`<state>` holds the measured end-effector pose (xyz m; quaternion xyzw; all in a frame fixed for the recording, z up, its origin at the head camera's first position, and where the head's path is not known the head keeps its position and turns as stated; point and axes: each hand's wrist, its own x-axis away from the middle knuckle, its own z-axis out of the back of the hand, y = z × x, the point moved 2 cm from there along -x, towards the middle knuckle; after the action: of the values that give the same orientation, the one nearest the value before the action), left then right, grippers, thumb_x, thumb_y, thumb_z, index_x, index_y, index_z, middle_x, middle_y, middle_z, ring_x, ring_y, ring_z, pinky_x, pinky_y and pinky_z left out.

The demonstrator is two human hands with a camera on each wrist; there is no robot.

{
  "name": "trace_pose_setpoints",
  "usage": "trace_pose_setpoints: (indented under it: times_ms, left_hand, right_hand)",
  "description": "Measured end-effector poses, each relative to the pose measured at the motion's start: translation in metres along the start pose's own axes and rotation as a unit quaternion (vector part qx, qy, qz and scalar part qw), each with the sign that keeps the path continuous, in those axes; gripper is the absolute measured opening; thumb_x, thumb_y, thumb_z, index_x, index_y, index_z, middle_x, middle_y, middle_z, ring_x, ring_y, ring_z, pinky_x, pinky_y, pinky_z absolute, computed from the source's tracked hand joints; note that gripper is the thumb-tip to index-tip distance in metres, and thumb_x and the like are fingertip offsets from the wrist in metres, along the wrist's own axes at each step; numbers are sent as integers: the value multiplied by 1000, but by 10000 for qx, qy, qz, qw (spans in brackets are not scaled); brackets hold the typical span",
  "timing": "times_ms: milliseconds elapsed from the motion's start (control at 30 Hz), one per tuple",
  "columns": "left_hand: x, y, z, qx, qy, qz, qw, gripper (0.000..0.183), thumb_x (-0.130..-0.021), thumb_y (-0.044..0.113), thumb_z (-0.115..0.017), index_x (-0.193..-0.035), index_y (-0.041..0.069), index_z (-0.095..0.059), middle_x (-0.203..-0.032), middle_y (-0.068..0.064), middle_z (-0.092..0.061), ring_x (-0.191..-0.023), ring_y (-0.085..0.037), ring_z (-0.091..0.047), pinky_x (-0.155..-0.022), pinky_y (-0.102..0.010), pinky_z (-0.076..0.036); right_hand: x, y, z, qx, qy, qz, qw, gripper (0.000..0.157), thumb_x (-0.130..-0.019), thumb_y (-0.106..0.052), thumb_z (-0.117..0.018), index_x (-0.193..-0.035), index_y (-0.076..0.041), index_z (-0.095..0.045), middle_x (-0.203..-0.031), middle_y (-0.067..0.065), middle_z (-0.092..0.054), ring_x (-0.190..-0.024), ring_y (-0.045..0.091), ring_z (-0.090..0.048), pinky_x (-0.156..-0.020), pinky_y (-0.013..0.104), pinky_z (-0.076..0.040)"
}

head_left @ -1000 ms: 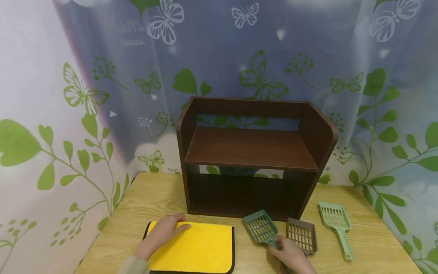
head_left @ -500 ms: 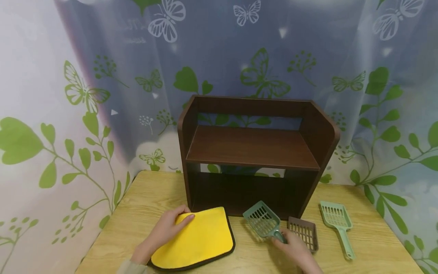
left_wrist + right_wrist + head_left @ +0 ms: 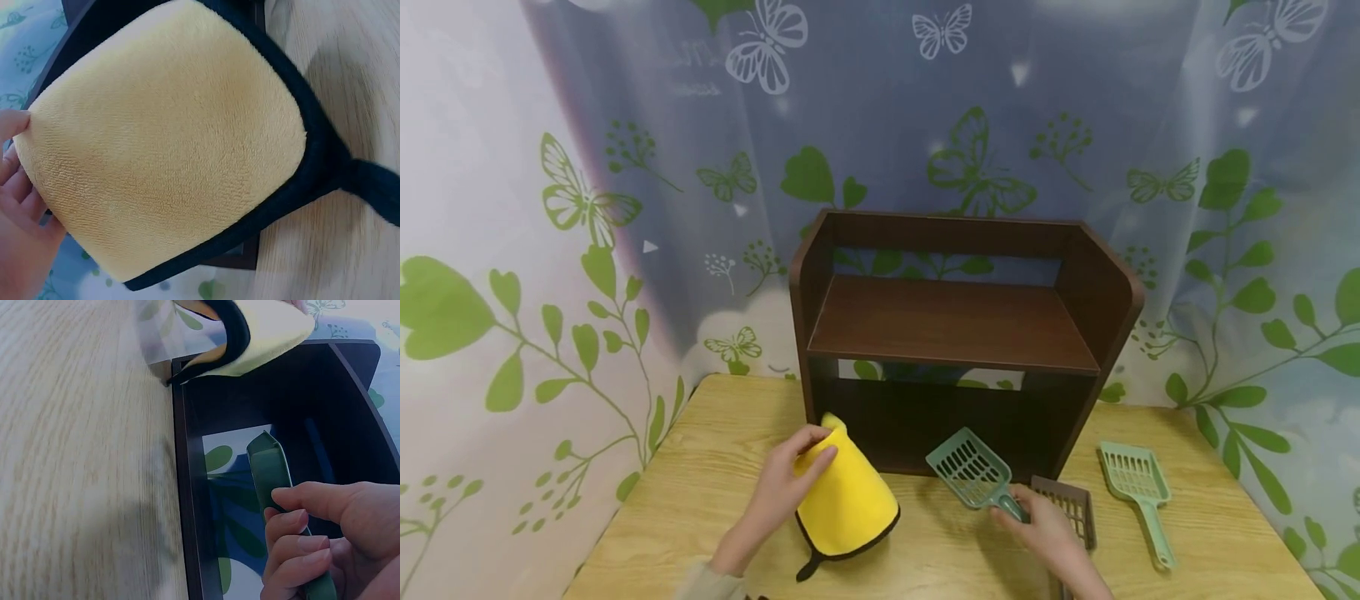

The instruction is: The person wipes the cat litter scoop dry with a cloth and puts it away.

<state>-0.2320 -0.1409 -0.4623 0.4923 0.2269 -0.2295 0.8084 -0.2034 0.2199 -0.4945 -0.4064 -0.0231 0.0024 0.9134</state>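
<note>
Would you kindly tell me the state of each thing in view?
Yellow cloth: hanging, pinched by the left hand
Dark green scoop: raised, handle gripped by the right hand
Brown scoop: lying on the table, partly hidden
Light green scoop: lying on the table, untouched
Shelf: standing upright

Upper deck of the dark-brown, wood-grained two-tier shelf (image 3: 955, 321): open to you from front and above | lower bay (image 3: 902, 425): yellow plush cloth with black edging (image 3: 847, 504) and grey-green slotted plastic scoop (image 3: 982, 483) partly block you; narrow gap between
</note>
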Motion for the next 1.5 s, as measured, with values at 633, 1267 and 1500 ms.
trace_pose_setpoints:
  times_ms: [633,1267,1500]
  left_hand:
    - [-27,18,-14,389,1119,-1246,9851,35,-86,-7,-74,-117,8,-69,-111,-8,-70,-103,-16,-65,-113,-38,-35]
    - [-55,31,-16,-1629,368,-1951,9665,36,-84,19,-83,-117,16,-71,-101,3,-71,-86,-13,-67,-73,-27,-55]
    - [-77,50,-23,-2907,-43,-2905,9116,28,-84,29,-83,-111,25,-76,-94,4,-66,-78,-14,-59,-65,-28,-39]
  right_hand:
    - [2,-9,7,-88,-288,58,9995,24,-96,-29,-70,-108,-9,-65,-94,0,-70,-73,17,-60,-63,34,-43]
    - [0,-25,13,329,-210,597,9975,19,-94,-31,-74,-102,-15,-69,-80,2,-72,-50,12,-52,-50,26,-39]
    - [1,-35,3,324,-294,607,9972,18,-93,-29,-75,-103,-14,-72,-59,-7,-49,-47,8,-23,-47,22,-22]
